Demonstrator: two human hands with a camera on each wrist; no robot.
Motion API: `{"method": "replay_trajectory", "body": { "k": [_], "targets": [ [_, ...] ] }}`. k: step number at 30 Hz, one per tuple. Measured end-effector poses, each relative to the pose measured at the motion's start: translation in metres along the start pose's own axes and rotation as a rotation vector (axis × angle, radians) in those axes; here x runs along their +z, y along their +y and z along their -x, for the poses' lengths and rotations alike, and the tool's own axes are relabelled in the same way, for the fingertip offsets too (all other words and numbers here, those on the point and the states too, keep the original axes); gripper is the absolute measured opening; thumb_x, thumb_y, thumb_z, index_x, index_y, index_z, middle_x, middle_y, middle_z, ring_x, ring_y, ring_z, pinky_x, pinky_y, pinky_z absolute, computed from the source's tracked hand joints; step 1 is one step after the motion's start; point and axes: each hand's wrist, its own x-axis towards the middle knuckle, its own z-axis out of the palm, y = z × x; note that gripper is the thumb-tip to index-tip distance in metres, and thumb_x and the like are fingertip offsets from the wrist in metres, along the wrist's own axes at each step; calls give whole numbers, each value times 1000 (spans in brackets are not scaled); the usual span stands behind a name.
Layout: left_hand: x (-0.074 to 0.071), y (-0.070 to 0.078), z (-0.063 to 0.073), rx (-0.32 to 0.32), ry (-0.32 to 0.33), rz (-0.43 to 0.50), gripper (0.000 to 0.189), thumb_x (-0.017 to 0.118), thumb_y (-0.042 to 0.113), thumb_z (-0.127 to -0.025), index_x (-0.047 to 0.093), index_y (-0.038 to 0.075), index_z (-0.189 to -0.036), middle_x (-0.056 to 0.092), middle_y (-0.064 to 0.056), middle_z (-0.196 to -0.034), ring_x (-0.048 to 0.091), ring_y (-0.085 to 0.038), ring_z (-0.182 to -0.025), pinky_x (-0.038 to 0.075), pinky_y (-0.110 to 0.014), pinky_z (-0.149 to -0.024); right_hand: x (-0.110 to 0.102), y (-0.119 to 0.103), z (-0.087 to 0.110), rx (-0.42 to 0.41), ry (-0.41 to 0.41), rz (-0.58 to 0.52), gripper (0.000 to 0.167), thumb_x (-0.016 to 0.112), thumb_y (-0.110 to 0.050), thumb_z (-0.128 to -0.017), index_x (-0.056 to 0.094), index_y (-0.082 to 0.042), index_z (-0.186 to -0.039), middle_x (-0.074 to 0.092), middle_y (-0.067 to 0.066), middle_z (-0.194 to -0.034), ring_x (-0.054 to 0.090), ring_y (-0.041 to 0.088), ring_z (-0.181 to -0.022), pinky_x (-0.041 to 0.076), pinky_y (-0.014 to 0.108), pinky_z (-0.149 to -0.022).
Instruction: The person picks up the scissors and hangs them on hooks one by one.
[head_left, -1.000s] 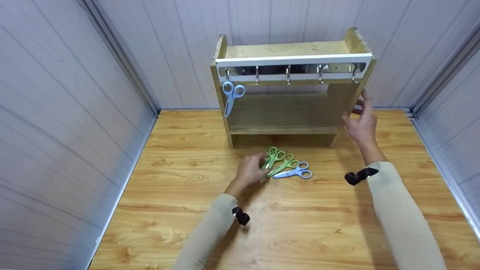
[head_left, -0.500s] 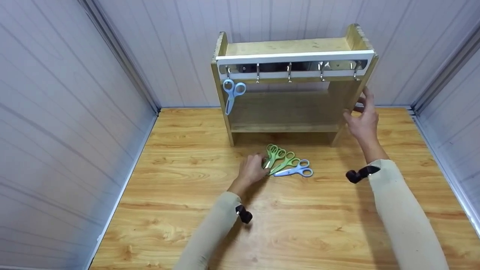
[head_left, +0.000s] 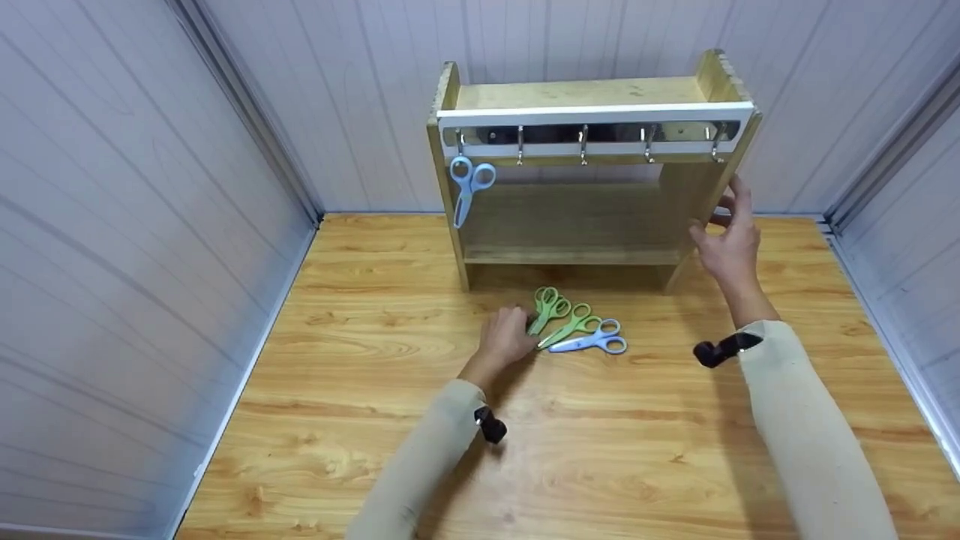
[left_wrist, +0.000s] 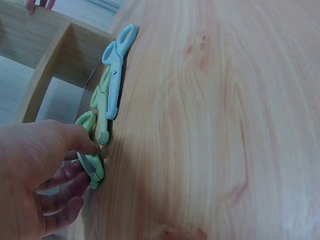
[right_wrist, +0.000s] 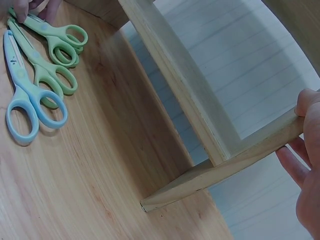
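My left hand [head_left: 507, 337] is low over the floor and pinches the blade end of green scissors [head_left: 550, 307] between thumb and fingers. Their handle loops overlap, and I cannot tell whether a second pair lies beneath. Beside them lie another pair of green scissors [head_left: 576, 322] and a pair of blue scissors [head_left: 592, 341], loops pointing away to the right. With its thumb at the front edge and fingers behind, my right hand [head_left: 729, 244] grips the right side panel of a wooden shelf [right_wrist: 220, 172]. More blue scissors [head_left: 466, 191] hang from the shelf's leftmost hook.
Across the shelf's upper front runs a white hook rail [head_left: 592, 112] with several metal hooks [head_left: 583, 146]; the others carry nothing. A panelled wall [head_left: 375, 112] stands behind the shelf, and side walls flank the wood-grain floor [head_left: 360, 360].
My left hand has shifted slightly right, its fingertips staying at the green scissors' blade end. The right hand keeps its hold on the shelf. The head view has tilted a little.
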Motion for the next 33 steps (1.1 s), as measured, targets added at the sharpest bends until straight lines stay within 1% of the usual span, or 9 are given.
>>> {"method": "replay_trajectory", "body": {
  "k": [4,7,12,16,18,23,25,31,33],
  "targets": [
    [4,-5,-2,13,17,1,30,88,37,-92,87,25,-119,80,3,-99,59,-15,-79,45,-33,-66,1,1,-1,11,-6,6,89,70,-8,-105,26,-32,-178,64,18,-161,70,40,-134,56,18,-96],
    [5,-7,-3,22,28,-8,21,85,32,-91,87,26,-111,80,2,-97,61,-17,-78,46,-34,-64,1,1,-1,13,-8,1,89,70,-8,-105,26,-32,-178,64,18,-161,70,40,-135,54,17,-95],
    [5,-9,-5,36,56,-17,7,83,28,-90,82,27,-97,77,5,-86,60,-17,-72,46,-34,-61,0,1,-1,15,2,-5,89,71,-6,-104,28,-34,-176,66,18,-160,71,41,-133,53,18,-94],
    [4,-11,-6,43,58,2,6,83,29,-93,84,27,-98,79,7,-85,63,-16,-73,49,-35,-61,0,-1,-1,18,6,-2,89,71,-6,-103,30,-34,-176,65,19,-160,71,39,-132,54,20,-95],
    [3,-11,-5,42,54,22,11,83,30,-94,86,27,-104,83,8,-90,68,-16,-77,53,-36,-64,1,-1,-1,13,15,4,88,71,-6,-102,31,-33,-176,67,19,-159,72,32,-127,53,19,-94],
    [0,-12,-3,43,51,69,20,83,29,-95,87,27,-114,87,9,-97,79,-18,-89,62,-39,-75,1,-1,0,-5,44,17,86,72,-5,-100,35,-27,-174,71,20,-153,67,2,-109,50,17,-94],
    [0,-13,-3,47,53,78,22,84,29,-94,87,26,-116,86,9,-97,80,-18,-92,62,-39,-77,2,-2,0,-5,45,20,86,72,-5,-100,35,-27,-174,71,20,-153,65,-2,-107,51,20,-97],
    [-1,-14,-2,72,59,110,29,84,26,-94,87,26,-123,87,9,-97,81,-18,-95,62,-38,-80,2,-2,-1,2,42,16,87,73,-5,-100,34,-26,-175,70,21,-154,72,18,-117,53,31,-108],
    [-1,-15,-1,76,55,131,30,84,25,-94,86,26,-124,87,8,-98,82,-18,-96,62,-39,-81,1,-1,-1,6,38,17,88,73,-5,-100,33,-27,-175,70,20,-154,72,21,-119,54,34,-109]
  ]
}}
